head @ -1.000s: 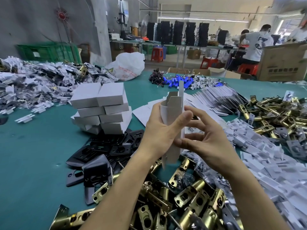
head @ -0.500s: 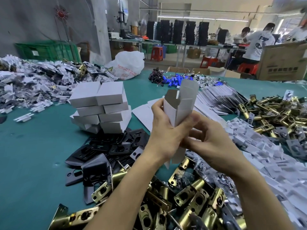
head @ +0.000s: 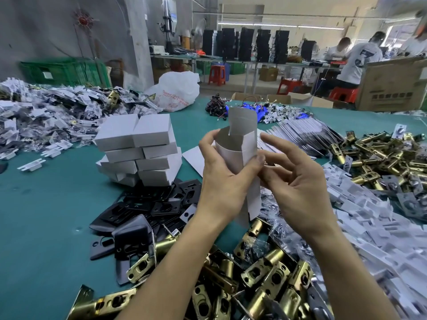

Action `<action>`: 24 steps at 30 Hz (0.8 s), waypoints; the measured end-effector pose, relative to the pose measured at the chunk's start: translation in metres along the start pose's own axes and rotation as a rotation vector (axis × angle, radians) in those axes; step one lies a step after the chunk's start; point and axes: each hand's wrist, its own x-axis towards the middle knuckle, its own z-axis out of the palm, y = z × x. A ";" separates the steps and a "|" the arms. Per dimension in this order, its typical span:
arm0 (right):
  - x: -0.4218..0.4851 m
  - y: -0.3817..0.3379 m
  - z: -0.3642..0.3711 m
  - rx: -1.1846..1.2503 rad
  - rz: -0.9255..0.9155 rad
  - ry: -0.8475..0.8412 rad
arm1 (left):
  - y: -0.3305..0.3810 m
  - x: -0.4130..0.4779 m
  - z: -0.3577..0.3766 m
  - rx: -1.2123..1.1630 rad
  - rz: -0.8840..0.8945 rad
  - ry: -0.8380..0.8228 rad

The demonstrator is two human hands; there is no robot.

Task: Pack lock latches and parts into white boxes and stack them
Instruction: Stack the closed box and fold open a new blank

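Your left hand (head: 221, 181) grips the half-folded white box (head: 238, 146) upright above the near latches (head: 265, 273); your right hand (head: 300, 188), fingers spread loosely, seems to touch its right side.

A rough grey concrete wall (head: 46, 31) fills the left side, with a red star-shaped ornament (head: 83, 19) fixed to it and a green slatted plastic crate (head: 62, 71) standing at its foot. A square grey pillar (head: 136, 54) rises beside the crate. Behind the pillar a long metal-legged workbench (head: 231, 62) carries a row of tall black stacks (head: 246, 43). Red plastic stools (head: 216, 75) stand on the pale floor (head: 231, 87) near it. Long fluorescent tube lights (head: 277, 25) hang from the ceiling. At the right, seated workers in white T-shirts (head: 360, 63) sit beside a big brown cardboard carton (head: 392, 86). Daylight glares through a far right opening (head: 397, 31). A broad teal-covered table (head: 46, 204) spans the foreground.
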 end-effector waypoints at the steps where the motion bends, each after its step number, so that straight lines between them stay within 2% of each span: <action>1: 0.000 0.000 0.002 -0.049 -0.029 0.011 | 0.000 -0.001 0.001 0.025 -0.006 0.021; 6: -0.004 0.003 0.010 -0.248 -0.088 -0.124 | 0.001 -0.003 0.002 0.139 -0.069 0.152; 12: -0.004 0.003 0.008 -0.387 -0.048 -0.142 | -0.002 -0.003 0.000 0.154 -0.023 0.108; 19: -0.002 0.003 -0.002 -0.346 0.000 -0.143 | -0.003 -0.005 0.005 0.254 0.037 0.090; 24: -0.001 -0.006 -0.014 -0.246 0.139 -0.262 | -0.007 -0.009 0.007 0.293 0.073 0.054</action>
